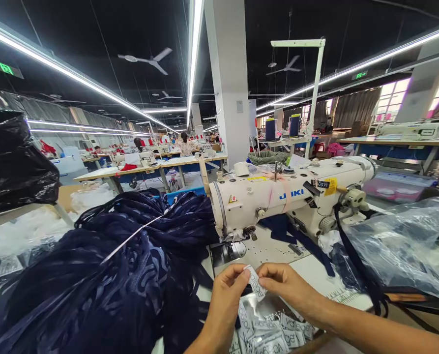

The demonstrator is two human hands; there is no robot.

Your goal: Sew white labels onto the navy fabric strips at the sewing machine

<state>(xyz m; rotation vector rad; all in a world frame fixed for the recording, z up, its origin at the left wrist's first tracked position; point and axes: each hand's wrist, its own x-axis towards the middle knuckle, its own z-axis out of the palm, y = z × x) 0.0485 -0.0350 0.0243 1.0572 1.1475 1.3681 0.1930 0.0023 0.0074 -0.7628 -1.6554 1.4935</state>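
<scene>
Two hands meet low in the middle, left hand (229,285) and right hand (282,282) both pinching one small white label (255,282) between fingertips, just above a pile of labels (269,332) on the surface (311,270). One Juki sewing machine (289,196) sits right behind, dark blue fabric (104,275) heaped to the left, two thread cones (281,128) further back.

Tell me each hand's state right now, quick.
Left hand: closed, pinching the white label.
Right hand: closed, pinching the same label.
</scene>
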